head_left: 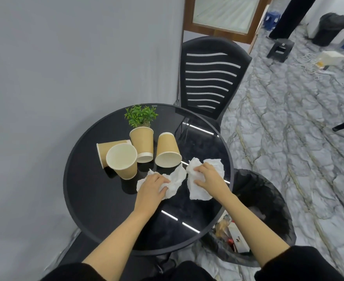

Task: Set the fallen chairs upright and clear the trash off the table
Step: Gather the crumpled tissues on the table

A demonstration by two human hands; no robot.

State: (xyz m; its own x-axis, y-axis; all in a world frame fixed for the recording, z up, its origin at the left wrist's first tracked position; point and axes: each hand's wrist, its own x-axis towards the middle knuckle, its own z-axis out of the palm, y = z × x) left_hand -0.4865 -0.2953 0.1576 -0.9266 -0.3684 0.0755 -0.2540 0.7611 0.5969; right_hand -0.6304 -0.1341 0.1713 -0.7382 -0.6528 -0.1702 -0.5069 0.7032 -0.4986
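Observation:
On the round black glass table (98, 199) lie two crumpled white tissues. My left hand (153, 184) presses on the left tissue (176, 179), fingers curled into it. My right hand (207, 176) grips the right tissue (199, 192). Behind them are several brown paper cups: one upright (122, 161), one on its side (104, 149), one upside down (142, 145) and one tipped toward me (168, 151). A black slatted chair (209, 78) stands upright at the table's far side.
A small green potted plant (140, 115) sits at the table's back. A black-lined trash bin (254, 220) holding some rubbish stands on the floor just right of the table. A grey wall runs along the left. Stools, a cord and another bin lie far right.

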